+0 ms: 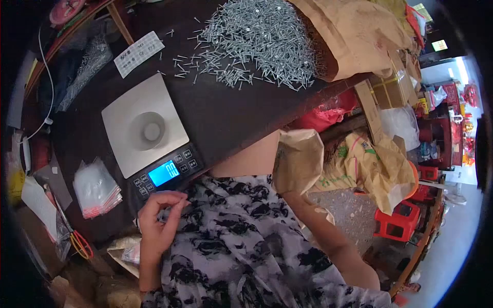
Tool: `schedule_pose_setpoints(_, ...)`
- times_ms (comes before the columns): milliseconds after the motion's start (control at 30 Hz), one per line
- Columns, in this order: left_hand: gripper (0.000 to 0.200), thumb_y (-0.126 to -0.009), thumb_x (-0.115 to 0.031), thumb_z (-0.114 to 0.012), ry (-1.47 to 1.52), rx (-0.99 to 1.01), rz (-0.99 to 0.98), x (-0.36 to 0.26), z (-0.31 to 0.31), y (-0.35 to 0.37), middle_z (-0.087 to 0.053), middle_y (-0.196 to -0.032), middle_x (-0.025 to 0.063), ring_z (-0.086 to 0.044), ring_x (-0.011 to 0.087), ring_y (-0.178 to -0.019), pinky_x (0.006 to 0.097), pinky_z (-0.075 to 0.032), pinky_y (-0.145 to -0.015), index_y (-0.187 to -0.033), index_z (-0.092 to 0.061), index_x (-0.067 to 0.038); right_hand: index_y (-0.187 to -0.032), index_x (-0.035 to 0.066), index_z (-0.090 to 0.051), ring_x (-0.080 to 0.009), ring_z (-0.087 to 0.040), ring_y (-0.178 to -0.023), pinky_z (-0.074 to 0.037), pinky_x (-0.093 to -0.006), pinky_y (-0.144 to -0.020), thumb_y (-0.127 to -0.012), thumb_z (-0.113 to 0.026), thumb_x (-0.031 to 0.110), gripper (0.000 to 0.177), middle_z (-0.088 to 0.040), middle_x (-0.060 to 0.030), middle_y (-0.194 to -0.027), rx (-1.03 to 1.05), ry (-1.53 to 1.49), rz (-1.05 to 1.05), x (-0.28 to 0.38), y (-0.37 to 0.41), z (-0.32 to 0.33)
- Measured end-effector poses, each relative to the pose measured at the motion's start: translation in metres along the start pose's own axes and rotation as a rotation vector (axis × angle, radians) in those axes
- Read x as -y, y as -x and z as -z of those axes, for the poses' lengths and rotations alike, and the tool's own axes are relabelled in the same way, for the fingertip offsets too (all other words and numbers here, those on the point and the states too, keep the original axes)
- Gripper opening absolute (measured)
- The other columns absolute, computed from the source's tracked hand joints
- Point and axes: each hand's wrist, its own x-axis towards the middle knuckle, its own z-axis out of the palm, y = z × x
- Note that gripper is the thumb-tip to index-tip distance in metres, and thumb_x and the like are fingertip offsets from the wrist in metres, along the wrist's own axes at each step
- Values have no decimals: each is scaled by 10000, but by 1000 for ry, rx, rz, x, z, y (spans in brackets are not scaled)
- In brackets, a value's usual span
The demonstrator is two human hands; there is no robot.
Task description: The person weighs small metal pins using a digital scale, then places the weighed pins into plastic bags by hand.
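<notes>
My left hand (162, 218) is just below the front edge of a digital scale (110, 115), thumb and forefinger pressed together. Whether something tiny is between the fingertips, I cannot make out. The scale's blue display (164, 173) is lit and shows zeros. A small round grey cup (152, 131) sits on its plate. My right forearm (328, 231) reaches toward an open brown sack (303, 154), and the hand at its end is hidden. Left of the scale lies a stack of clear zip bags (96, 189) with red edges. A large heap of screws (257, 41) covers the back of the table.
A brown paper bag (354, 36) lies beside the screws. A paper label with handwriting (138, 54) is behind the scale. Scissors with orange-red handles (79, 244) are at lower left. A red stool (396, 220), cardboard boxes (393, 87) and yellow sacks (382, 172) stand at right.
</notes>
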Motion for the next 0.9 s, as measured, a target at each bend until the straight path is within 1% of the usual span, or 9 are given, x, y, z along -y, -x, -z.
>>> schedule_pose_setpoints(167,68,-875,11,-588,-33,39,-36,6,2,3,-635,-969,123,-642,166,-832,289,-514,-749,-925,-542,5,-1075,31,-648,-340,-606,-1018,-461,-409,-902,-791,-593,202,337,-643,-199,-1092,360,-754,-92,12,8,58)
schedule_pose_setpoints(267,65,-848,37,-604,-7,8,5,2,2,2,-664,-949,133,-657,169,-839,273,-519,-763,-908,-580,27,-1232,24,-552,-330,-581,-1074,-468,-377,-889,-800,-605,231,483,-619,-215,-1141,429,-556,159,-31,-13,28)
schedule_pose_setpoints(400,72,-841,32,-614,2,1,-13,4,2,2,-666,-944,128,-653,158,-826,267,-518,-752,-907,-587,20,-1262,40,-524,-286,-584,-1055,-466,-370,-885,-811,-608,222,493,-618,-168,-1161,12,-816,185,-93,-66,-4)
schedule_pose_setpoints(567,85,-836,23,-628,-46,-5,-36,10,3,2,-672,-918,116,-650,145,-806,261,-515,-722,-915,-596,16,-1213,-5,-545,-261,-558,-1106,-438,-380,-924,-827,-601,210,446,-598,-140,-1197,-94,-1476,-215,-89,-183,-51)
schedule_pose_setpoints(633,100,-835,17,-633,-56,-21,-55,9,9,3,-673,-911,115,-652,144,-800,260,-514,-715,-929,-598,16,-1222,18,-549,-220,-538,-1116,-432,-349,-930,-847,-554,72,379,-584,-104,-1206,-109,-1503,-60,-36,-134,58)
schedule_pose_setpoints(700,113,-837,14,-634,-66,-41,-71,11,15,3,-673,-913,115,-653,143,-797,260,-514,-715,-944,-599,17,-1222,15,-544,-235,-564,-1085,-447,-355,-918,-865,-524,76,362,-618,-106,-1146,-211,-1367,-31,-33,-126,65)
schedule_pose_setpoints(733,118,-840,14,-633,-70,-55,-77,13,19,3,-671,-918,114,-654,143,-797,259,-514,-718,-952,-599,18,-1207,18,-557,-246,-590,-1044,-456,-356,-900,-876,-526,104,343,-640,-99,-1099,-272,-1078,137,-52,-127,59)
schedule_pose_setpoints(833,120,-847,18,-625,-3,-113,-42,17,27,4,-665,-933,111,-656,145,-811,260,-516,-729,-964,-594,25,-1211,22,-555,-220,-604,-1009,-469,-340,-884,-893,-519,140,341,-652,-104,-1050,-124,-284,-54,-58,-90,115)
schedule_pose_setpoints(900,111,-857,20,-611,24,-143,-16,15,31,3,-655,-945,113,-650,147,-826,265,-513,-745,-961,-574,26,-1199,28,-564,-207,-613,-968,-482,-333,-855,-886,-541,139,332,-654,-112,-1010,-25,-418,6,-54,-64,167)
